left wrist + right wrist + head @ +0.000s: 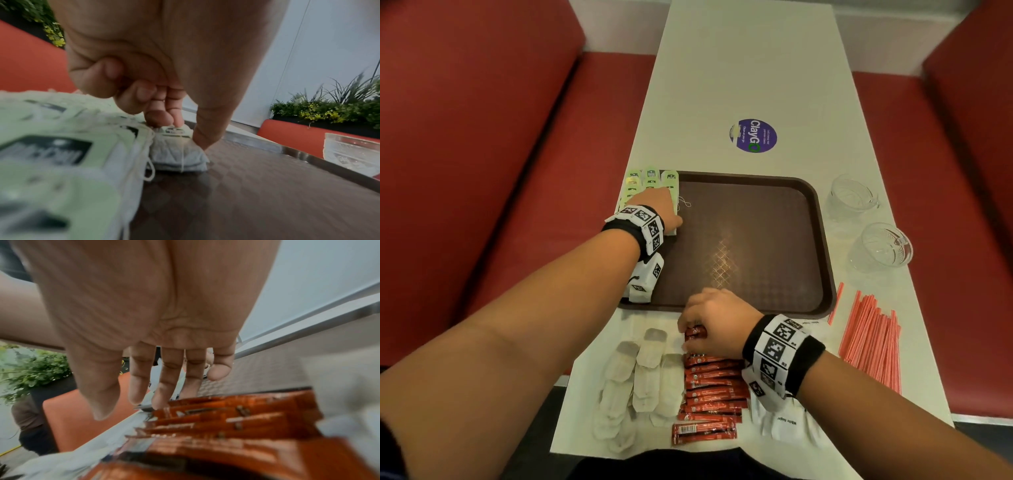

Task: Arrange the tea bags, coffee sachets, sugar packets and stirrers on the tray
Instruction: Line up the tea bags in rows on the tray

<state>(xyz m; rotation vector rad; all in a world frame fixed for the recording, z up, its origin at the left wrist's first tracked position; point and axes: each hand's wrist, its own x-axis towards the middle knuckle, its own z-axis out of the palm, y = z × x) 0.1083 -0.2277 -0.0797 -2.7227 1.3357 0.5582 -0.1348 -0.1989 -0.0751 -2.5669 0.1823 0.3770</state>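
Tray (815,240) holds green tea bags (671,192) pinched by left hand (659,205); right hand (717,317) (fingers (164,386) loose) touches coffee sachets (714,380).

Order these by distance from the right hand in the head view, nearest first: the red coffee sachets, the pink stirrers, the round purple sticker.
1. Red coffee sachets: directly under the right hand, near table edge.
2. Pink stirrers: to the hand's right, beside the tray.
3. Round purple sticker: beyond the tray's far edge, farthest.
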